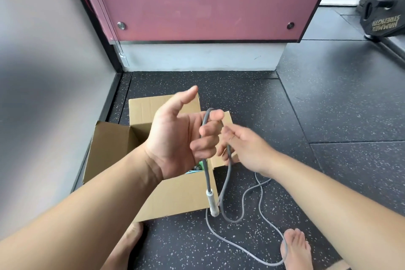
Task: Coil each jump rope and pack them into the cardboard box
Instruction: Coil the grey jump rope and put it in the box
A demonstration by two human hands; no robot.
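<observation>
A grey jump rope (228,171) loops over the curled fingers of my left hand (182,136), which is raised palm up above the open cardboard box (114,149). The rope's white handle (213,203) dangles below that hand, in front of the box's near flap. My right hand (245,144) is beside the left, fingers on the rope strand that runs down to the floor; its grip is blurred. The rest of the rope trails in loose curves on the speckled floor. Something green and grey (197,169) shows inside the box, mostly hidden by my left wrist.
The box stands in a corner between a grey wall (43,50) on the left and a pink panel (203,0) ahead. My bare feet (295,247) are on the dark floor, the rope passing by the right one. A black weight plate (383,6) leans at far right.
</observation>
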